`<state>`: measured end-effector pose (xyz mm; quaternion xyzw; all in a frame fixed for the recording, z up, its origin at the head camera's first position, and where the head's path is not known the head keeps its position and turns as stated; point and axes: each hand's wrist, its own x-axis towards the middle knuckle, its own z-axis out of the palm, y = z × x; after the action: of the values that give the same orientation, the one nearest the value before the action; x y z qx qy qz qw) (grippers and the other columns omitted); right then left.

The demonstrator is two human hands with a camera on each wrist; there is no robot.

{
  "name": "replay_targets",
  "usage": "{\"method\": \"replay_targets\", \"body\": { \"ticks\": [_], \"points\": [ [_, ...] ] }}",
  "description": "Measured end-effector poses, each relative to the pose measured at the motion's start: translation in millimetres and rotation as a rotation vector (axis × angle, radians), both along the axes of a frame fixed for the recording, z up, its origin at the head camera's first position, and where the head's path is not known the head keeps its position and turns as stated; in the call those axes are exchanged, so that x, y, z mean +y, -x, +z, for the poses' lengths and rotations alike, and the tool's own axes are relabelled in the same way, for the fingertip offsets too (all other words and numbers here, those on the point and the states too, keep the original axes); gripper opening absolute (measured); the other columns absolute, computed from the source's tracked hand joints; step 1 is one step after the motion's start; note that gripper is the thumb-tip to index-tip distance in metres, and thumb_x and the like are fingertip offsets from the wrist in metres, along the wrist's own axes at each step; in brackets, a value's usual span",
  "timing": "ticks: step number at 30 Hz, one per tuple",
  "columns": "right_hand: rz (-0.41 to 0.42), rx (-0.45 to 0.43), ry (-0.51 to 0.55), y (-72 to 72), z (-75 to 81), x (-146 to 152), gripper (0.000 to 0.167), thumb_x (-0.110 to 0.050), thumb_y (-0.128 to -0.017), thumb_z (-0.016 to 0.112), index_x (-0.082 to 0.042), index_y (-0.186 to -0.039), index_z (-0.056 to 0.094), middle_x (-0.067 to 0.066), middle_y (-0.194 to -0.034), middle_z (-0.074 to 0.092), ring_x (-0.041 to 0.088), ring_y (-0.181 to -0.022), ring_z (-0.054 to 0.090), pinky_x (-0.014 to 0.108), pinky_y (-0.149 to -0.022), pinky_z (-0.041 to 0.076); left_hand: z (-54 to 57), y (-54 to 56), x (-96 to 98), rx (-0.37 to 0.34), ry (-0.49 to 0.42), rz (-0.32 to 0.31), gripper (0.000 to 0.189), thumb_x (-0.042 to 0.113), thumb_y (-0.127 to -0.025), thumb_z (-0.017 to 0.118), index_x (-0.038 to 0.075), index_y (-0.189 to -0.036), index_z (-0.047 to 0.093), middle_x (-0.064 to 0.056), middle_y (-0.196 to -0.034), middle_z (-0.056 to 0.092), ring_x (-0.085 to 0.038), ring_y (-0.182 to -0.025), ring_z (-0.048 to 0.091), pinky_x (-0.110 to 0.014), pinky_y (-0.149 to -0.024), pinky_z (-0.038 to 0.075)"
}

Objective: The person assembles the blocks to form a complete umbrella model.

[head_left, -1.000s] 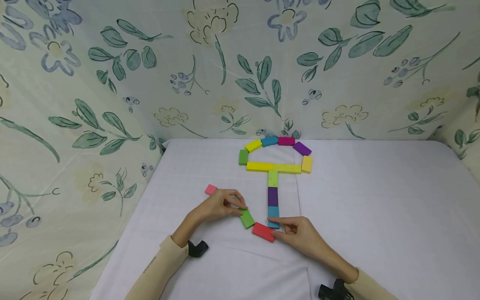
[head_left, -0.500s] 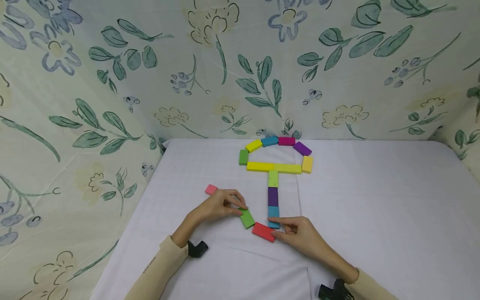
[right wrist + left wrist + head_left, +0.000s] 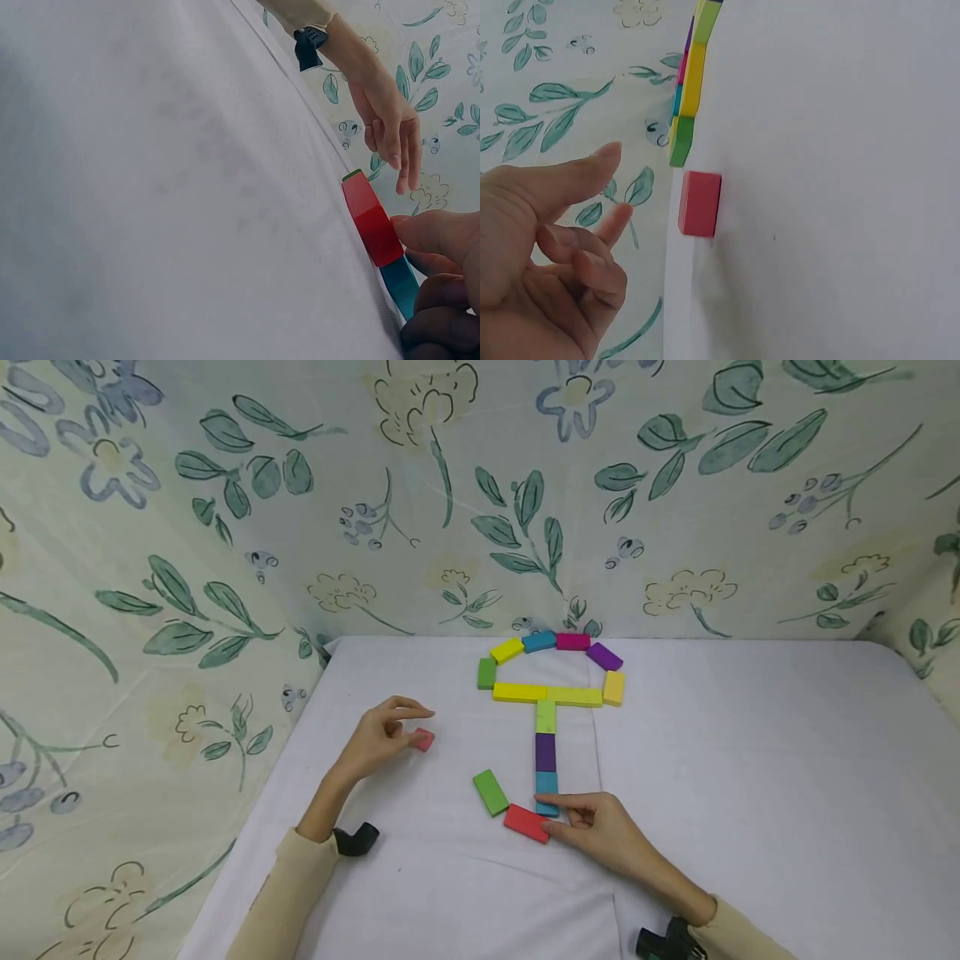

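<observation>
My left hand is beside a small pink block on the left of the white cloth. Thumb and forefinger are spread; the left wrist view shows the hand apart from the pink block. My right hand rests at the foot of a column of blocks. Its thumb touches the right end of a red block, and its forefinger lies straight across the blue block. In the right wrist view the thumb meets the red block. A green block lies tilted against the red block's left end.
Above the blue block stand a purple block and a lime block. They lead to a row of yellow blocks, topped by an arch of coloured blocks including a magenta one. Floral cloth hangs behind the table.
My left hand has let go of the green block and moved up and left to the pink block. The right hand and the laid blocks have kept their places.
</observation>
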<state>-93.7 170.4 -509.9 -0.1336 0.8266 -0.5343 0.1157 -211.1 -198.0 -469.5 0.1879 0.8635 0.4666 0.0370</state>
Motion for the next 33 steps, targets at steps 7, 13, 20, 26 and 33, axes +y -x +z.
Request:
{"method": "replay_targets", "body": {
  "ticks": [7,13,20,26,33],
  "points": [
    [-0.004,-0.002,0.001,-0.2,-0.4,0,0.035,-0.029,-0.088,0.084,-0.019,-0.121,0.078,-0.007,-0.058,0.036,-0.002,-0.053,0.032,0.018,-0.05,0.025,-5.4,4.7,-18.4,-0.066,0.077,0.049,0.041,0.015,-0.085,0.086,0.008,-0.124,0.076,-0.016,-0.126,0.066,-0.007,-0.057,0.033,-0.023,-0.055,0.033],
    [0.001,0.008,0.004,-0.7,-1.1,0,0.035,-0.028,-0.088,0.083,-0.018,-0.121,0.078,-0.008,-0.059,0.036,-0.002,-0.053,0.032,0.018,-0.05,0.025,-13.7,7.8,-20.2,-0.116,0.093,0.018,0.04,0.016,-0.081,0.089,0.014,-0.12,0.078,-0.012,-0.124,0.068,-0.008,-0.057,0.033,-0.022,-0.056,0.032],
    [0.0,0.004,0.004,-0.8,-0.1,0,0.035,-0.028,-0.088,0.083,-0.018,-0.121,0.078,-0.008,-0.058,0.036,-0.002,-0.053,0.032,0.018,-0.05,0.026,-17.7,8.1,-15.3,-0.1,0.126,0.002,0.031,0.013,-0.083,0.087,0.013,-0.114,0.08,-0.011,-0.121,0.067,-0.012,-0.062,0.042,-0.023,-0.059,0.036],
    [0.004,0.002,-0.002,-0.2,0.2,1,0.036,-0.029,-0.089,0.083,-0.017,-0.122,0.078,-0.008,-0.059,0.037,-0.001,-0.054,0.032,0.018,-0.05,0.026,-18.6,8.2,-13.9,-0.081,0.126,-0.025,0.029,0.012,-0.083,0.087,0.013,-0.111,0.081,-0.01,-0.117,0.069,-0.015,-0.07,0.045,-0.024,-0.062,0.037],
    [0.004,-0.006,-0.01,0.2,-0.5,1,0.035,-0.029,-0.089,0.083,-0.018,-0.122,0.078,-0.007,-0.059,0.037,-0.001,-0.053,0.033,0.018,-0.05,0.026,-19.4,7.8,-9.7,-0.067,0.129,-0.083,0.028,0.006,-0.084,0.085,0.012,-0.111,0.081,-0.011,-0.118,0.069,-0.016,-0.076,0.048,-0.023,-0.066,0.04]
  ]
}}
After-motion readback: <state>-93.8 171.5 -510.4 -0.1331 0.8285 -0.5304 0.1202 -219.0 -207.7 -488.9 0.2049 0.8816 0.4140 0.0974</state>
